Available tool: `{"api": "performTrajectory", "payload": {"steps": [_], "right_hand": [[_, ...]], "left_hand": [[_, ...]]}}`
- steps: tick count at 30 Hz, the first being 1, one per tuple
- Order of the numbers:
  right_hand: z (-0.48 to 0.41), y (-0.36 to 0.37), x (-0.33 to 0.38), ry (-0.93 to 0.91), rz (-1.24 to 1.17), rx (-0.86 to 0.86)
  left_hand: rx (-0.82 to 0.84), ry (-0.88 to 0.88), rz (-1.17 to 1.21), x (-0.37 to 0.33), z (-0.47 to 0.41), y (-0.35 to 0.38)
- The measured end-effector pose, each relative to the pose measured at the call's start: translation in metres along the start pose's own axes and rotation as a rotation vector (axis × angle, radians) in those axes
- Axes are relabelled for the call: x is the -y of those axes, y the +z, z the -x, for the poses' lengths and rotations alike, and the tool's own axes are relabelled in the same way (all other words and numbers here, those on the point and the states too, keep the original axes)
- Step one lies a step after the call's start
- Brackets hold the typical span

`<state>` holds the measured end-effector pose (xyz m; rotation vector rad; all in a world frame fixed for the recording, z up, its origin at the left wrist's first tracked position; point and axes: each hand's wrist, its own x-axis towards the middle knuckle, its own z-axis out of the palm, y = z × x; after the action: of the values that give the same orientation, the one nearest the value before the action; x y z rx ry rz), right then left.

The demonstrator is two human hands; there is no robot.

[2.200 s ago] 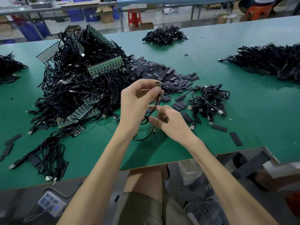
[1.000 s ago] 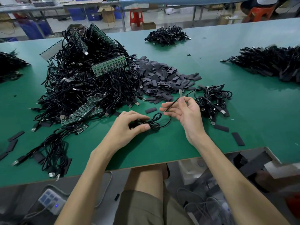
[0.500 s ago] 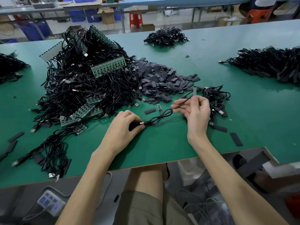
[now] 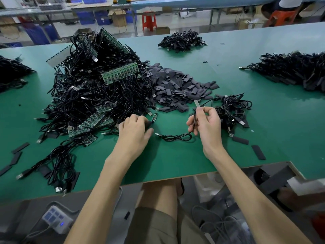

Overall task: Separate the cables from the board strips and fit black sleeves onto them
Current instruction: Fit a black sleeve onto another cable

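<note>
A big heap of black cables point(image 4: 91, 95) with green board strips point(image 4: 121, 74) lies at the left on the green table point(image 4: 175, 161). A pile of black sleeves point(image 4: 175, 88) sits beside it. My right hand point(image 4: 205, 124) pinches one loose cable point(image 4: 177, 137) near its upper end, whose pale tip point(image 4: 197, 103) points up. The rest of that cable lies looped on the table with its plug point(image 4: 157, 134) free. My left hand point(image 4: 135, 131) is palm down by the heap's edge, fingertips closed on a black sleeve point(image 4: 148, 123). A small board piece point(image 4: 154, 117) lies just beyond it.
A small bundle of cables point(image 4: 232, 110) lies right of my right hand. More cable piles sit at the back point(image 4: 181, 40), far right point(image 4: 295, 71) and far left point(image 4: 10, 74). Loose sleeves point(image 4: 258, 152) lie near the front edge. A power strip point(image 4: 56, 219) is below the table.
My left hand let go of the cable's plug end and moved slightly left onto a sleeve. My right hand still holds the other end, raised a little.
</note>
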<state>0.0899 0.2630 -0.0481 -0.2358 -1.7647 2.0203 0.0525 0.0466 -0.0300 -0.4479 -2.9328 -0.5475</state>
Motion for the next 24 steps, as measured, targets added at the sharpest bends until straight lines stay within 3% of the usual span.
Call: {"api": "performTrajectory", "payload": {"steps": [4,11,20,24], "right_hand": [[-0.002,-0.001,-0.002,0.005,0.009,0.004],[-0.002,0.001,-0.004,0.008,0.031,0.037],[-0.001,0.003,-0.004,-0.02,0.097,0.116],[0.001,0.004,-0.002,-0.017,0.131,0.15]], "left_hand": [[-0.026,-0.096,0.03,-0.003,0.0,0.009],[-0.114,-0.115,0.025,0.002,0.003,0.005],[0.027,-0.289,0.115,-0.008,-0.018,0.001],[-0.131,-0.253,0.25,-0.01,-0.007,0.005]]}}
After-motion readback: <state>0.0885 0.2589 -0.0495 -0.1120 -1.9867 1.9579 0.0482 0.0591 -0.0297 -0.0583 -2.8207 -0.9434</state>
